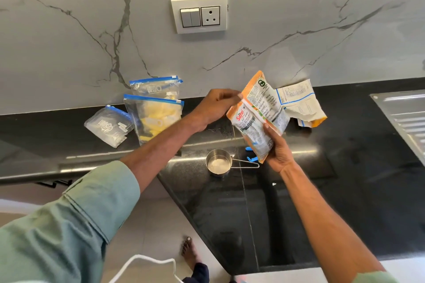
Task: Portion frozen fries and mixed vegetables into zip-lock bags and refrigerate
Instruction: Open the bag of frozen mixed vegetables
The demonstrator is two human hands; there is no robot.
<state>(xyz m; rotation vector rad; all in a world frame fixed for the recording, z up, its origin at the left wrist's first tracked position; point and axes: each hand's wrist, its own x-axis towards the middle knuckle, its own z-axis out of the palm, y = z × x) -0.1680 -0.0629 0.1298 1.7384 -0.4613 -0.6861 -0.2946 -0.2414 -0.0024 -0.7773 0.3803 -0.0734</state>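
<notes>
My right hand (279, 151) grips the orange packet (259, 112) from below and my left hand (212, 108) pinches its upper edge, above the measuring cup (218, 164). Left of my left hand, one zip-lock bag (156, 117) holds fries; a flat bag (108, 125) beyond looks empty. Vegetables and refrigerating remain, I judge.

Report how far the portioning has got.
Done: the filled zip-lock bag against the wall holds yellow fries. In hand: the left hand pinches the top of the orange packet, which the right hand grips from below. Left: the flat zip-lock bag looks unfilled, and both bags sit on the counter, not refrigerated.
</notes>
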